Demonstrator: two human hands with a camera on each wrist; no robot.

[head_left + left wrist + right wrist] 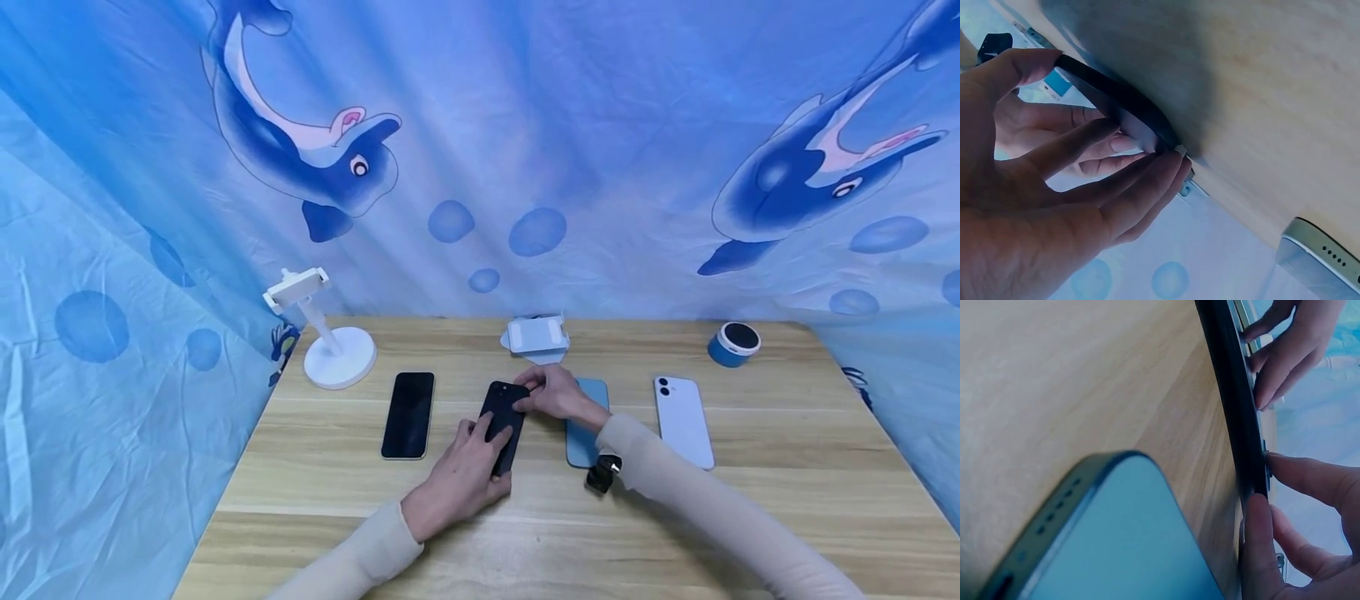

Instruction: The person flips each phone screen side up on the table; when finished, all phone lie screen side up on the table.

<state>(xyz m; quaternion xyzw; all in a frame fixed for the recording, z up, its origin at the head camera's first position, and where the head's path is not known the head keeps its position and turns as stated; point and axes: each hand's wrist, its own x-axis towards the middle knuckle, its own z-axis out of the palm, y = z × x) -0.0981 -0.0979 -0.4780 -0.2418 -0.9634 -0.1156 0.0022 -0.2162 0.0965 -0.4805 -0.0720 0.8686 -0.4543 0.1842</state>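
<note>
Two grips on black phone (501, 404), near centre of table (795, 467): from left hand (461, 475), fingers spread over the back, thumb at near end; from right hand (557, 392), thumb-and-finger pinch at far right corner. Just right, partly covered by same hand: blue phone (583, 446); further right: pale phone (685, 421), then blue-and-white cylinder (729, 350). To left: dark-screened phone (408, 415), white stand (341, 360). At far edge: folded white holder (536, 333). Behind: dolphin-print curtain (630, 150)

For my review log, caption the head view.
Left hand and right hand hold a black phone between a dark-screened phone and a blue phone.
</note>
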